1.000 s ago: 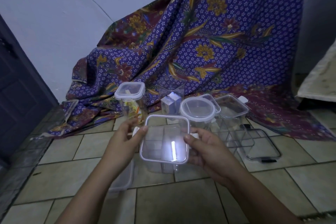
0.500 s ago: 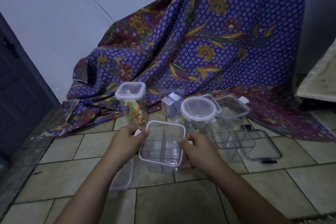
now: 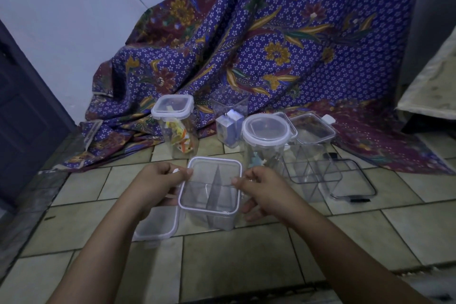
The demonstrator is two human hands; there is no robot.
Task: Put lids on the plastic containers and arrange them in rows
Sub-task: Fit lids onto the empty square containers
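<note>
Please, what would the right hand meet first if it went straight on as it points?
The right hand points leftward into the divided container it grips, so it would meet that first; depth beyond is unclear.

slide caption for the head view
Left hand and right hand hold a white-rimmed lid on a divided clear container

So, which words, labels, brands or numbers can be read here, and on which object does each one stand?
Nothing here can be read.
The blue and white boxes in the open clear container: possible print, too small and blurred.
The colourful packets in the tall lidded container: print too blurred.
The divided container, held by the left hand and right hand: no lettering visible.
</note>
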